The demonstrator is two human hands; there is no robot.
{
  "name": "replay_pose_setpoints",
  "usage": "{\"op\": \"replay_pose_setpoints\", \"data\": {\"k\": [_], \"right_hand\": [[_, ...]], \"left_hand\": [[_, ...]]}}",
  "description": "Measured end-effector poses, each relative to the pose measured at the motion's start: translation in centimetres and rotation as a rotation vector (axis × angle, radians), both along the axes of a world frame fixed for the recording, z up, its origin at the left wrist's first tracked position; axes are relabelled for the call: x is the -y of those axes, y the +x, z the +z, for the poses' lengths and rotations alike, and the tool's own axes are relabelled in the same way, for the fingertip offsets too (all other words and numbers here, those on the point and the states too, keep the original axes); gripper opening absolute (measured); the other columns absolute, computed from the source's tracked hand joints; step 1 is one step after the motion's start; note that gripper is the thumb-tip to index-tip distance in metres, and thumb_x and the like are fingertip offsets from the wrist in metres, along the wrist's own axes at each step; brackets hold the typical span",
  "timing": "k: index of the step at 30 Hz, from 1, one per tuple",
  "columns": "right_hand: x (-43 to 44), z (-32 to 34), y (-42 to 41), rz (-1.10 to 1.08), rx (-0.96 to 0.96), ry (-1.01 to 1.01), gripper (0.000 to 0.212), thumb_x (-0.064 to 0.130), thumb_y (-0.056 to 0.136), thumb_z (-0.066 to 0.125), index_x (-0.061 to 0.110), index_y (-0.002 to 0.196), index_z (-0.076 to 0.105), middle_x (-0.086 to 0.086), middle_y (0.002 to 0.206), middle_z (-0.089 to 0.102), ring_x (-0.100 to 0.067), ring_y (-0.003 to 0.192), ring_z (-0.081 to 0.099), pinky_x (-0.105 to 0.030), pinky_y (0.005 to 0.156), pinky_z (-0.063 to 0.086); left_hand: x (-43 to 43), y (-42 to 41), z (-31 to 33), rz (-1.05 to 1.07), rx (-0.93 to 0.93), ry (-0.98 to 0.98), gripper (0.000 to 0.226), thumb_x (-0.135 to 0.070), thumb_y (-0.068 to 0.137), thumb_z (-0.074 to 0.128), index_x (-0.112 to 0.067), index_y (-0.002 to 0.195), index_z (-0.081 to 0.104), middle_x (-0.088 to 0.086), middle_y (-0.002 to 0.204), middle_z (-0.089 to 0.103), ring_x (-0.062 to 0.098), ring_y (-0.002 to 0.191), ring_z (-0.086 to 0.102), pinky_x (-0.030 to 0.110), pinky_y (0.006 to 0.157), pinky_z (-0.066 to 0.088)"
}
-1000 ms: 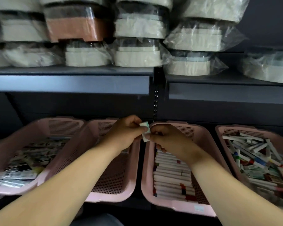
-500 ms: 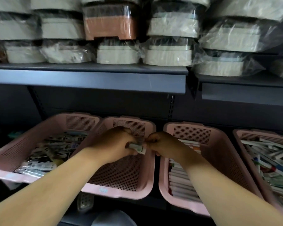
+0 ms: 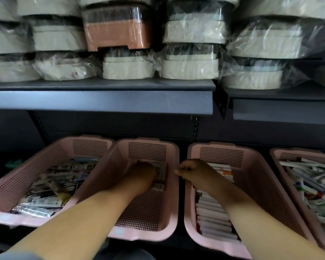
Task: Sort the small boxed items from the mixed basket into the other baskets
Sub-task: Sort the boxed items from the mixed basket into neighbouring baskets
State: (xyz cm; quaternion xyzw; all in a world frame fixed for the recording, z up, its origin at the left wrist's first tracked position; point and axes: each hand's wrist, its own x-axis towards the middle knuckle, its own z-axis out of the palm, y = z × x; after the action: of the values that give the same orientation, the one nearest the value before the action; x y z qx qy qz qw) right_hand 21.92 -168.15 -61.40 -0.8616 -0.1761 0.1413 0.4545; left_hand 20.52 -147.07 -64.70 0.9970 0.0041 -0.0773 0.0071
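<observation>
Counted four pink baskets in a row across the bottom of view, from 8 to 4 o'clock. Logged left hand point(image 3: 141, 178) down inside second basket point(image 3: 147, 152) from the left, near 6 o'clock of view, knuckles up, fingertips among small boxes point(image 3: 160, 175) stacked in that basket's 1 o'clock corner. Touching them, but cannot tell whether gripping one or lying loose, with the fingers hidden under the back of the hand. Found right hand point(image 3: 197, 175) just beside it toward 5 o'clock, over the 10 o'clock rim of third basket point(image 3: 221, 154), fingers curled in, thumb tip against forefinger, nothing visible between them. Noted hands near each other, not touching. Saw lined-up boxes point(image 3: 212, 214) packed in a tidy row down third basket, partly under the right forearm. Saw jumbled boxes point(image 3: 311, 177) heaped every which way in far-right basket point(image 3: 278, 162) at 4 o'clock. Saw packets point(image 3: 51, 184) loose in far-left basket point(image 3: 90, 148) at 8 o'clock. Marked upper shelf point(image 3: 101, 99) at 12 o'clock, loaded with wrapped containers point(image 3: 189, 68) in plastic film.
</observation>
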Motion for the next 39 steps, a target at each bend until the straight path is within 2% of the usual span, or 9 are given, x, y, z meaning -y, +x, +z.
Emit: {"op": "replay_pose_setpoints", "data": {"k": [5, 8, 11, 18, 24, 29, 31, 35, 39], "right_hand": [[0.4, -0.3, 0.2, -0.013, -0.041, 0.032, 0.017, 0.039, 0.094, 0.067, 0.023, 0.091, 0.07, 0.002, 0.074, 0.062, -0.01, 0.058, 0.054, -0.019, 0.047, 0.038], [0.4, -0.4, 0.3, -0.017, -0.049, 0.038, 0.017, 0.041, 0.093, 0.067, 0.025, 0.092, 0.071, 0.002, 0.076, 0.063, -0.011, 0.06, 0.056, -0.021, 0.049, 0.04], [0.4, -0.5, 0.4, -0.017, -0.051, 0.037, 0.017, 0.041, 0.093, 0.067, 0.024, 0.092, 0.071, 0.001, 0.077, 0.065, -0.011, 0.062, 0.057, -0.023, 0.051, 0.042], [0.6, -0.5, 0.6, -0.01, -0.08, 0.051, 0.017, 0.036, 0.094, 0.066, 0.02, 0.091, 0.072, 0.006, 0.072, 0.064, -0.016, 0.066, 0.059, -0.028, 0.056, 0.046], [0.7, -0.5, 0.6, -0.025, -0.104, 0.077, 0.015, 0.028, 0.093, 0.065, 0.015, 0.09, 0.072, -0.001, 0.075, 0.066, -0.02, 0.065, 0.059, -0.032, 0.058, 0.045], [0.7, -0.3, 0.4, -0.055, -0.169, 0.155, 0.014, 0.011, 0.093, 0.056, 0.011, 0.1, 0.067, -0.008, 0.084, 0.068, -0.017, 0.061, 0.059, -0.029, 0.052, 0.044], [0.8, -0.2, 0.4, -0.076, -0.2, 0.203, 0.016, 0.007, 0.093, 0.055, 0.013, 0.103, 0.065, -0.012, 0.09, 0.072, -0.019, 0.066, 0.062, -0.031, 0.056, 0.048], [1.4, 0.0, 0.3, -0.072, -0.251, 0.327, 0.019, -0.002, 0.092, 0.061, 0.013, 0.103, 0.063, -0.013, 0.094, 0.074, -0.02, 0.072, 0.069, -0.034, 0.064, 0.056], [1.3, 1.1, 0.2, -0.06, -0.221, 0.417, 0.031, -0.013, 0.086, 0.065, 0.014, 0.101, 0.07, -0.011, 0.093, 0.071, -0.021, 0.084, 0.07, -0.035, 0.073, 0.06]], "left_hand": [[0.0, -0.4, -0.2, -0.054, 0.014, 0.004, 0.025, -0.032, 0.099, 0.062, -0.023, 0.118, 0.076, 0.004, 0.122, 0.07, 0.025, 0.111, 0.065, 0.035, 0.099, 0.051], [-0.2, -0.4, -0.2, -0.08, 0.005, 0.023, 0.024, -0.032, 0.097, 0.066, -0.028, 0.119, 0.076, 0.001, 0.125, 0.069, 0.024, 0.115, 0.064, 0.035, 0.104, 0.049], [0.0, 0.0, -0.4, -0.063, 0.003, 0.053, 0.026, -0.024, 0.098, 0.066, -0.026, 0.122, 0.075, 0.004, 0.129, 0.067, 0.027, 0.12, 0.062, 0.034, 0.107, 0.045], [-0.2, 0.9, -1.5, -0.032, 0.042, 0.125, 0.031, -0.024, 0.099, 0.063, -0.018, 0.128, 0.072, 0.008, 0.129, 0.068, 0.028, 0.118, 0.064, 0.038, 0.104, 0.047], [-0.4, 1.4, -2.1, -0.004, 0.037, 0.109, 0.034, -0.02, 0.097, 0.065, -0.019, 0.131, 0.071, 0.009, 0.133, 0.067, 0.028, 0.121, 0.063, 0.036, 0.105, 0.046], [-0.3, 1.3, -2.1, -0.015, 0.069, 0.128, 0.033, -0.022, 0.1, 0.063, -0.016, 0.131, 0.07, 0.009, 0.134, 0.066, 0.028, 0.123, 0.063, 0.038, 0.109, 0.047], [-0.3, 1.1, -1.9, -0.027, 0.085, 0.12, 0.032, -0.023, 0.099, 0.063, -0.017, 0.13, 0.071, 0.008, 0.133, 0.067, 0.026, 0.122, 0.063, 0.038, 0.108, 0.047], [-0.4, 0.0, 0.3, -0.046, 0.103, -0.036, 0.025, -0.034, 0.099, 0.064, -0.029, 0.121, 0.072, -0.004, 0.12, 0.07, 0.017, 0.108, 0.065, 0.032, 0.094, 0.05], [0.2, -1.6, 4.0, -0.101, 0.187, -0.391, 0.019, -0.032, 0.095, 0.072, -0.037, 0.114, 0.074, -0.019, 0.098, 0.071, -0.002, 0.087, 0.066, 0.017, 0.069, 0.05]]}}
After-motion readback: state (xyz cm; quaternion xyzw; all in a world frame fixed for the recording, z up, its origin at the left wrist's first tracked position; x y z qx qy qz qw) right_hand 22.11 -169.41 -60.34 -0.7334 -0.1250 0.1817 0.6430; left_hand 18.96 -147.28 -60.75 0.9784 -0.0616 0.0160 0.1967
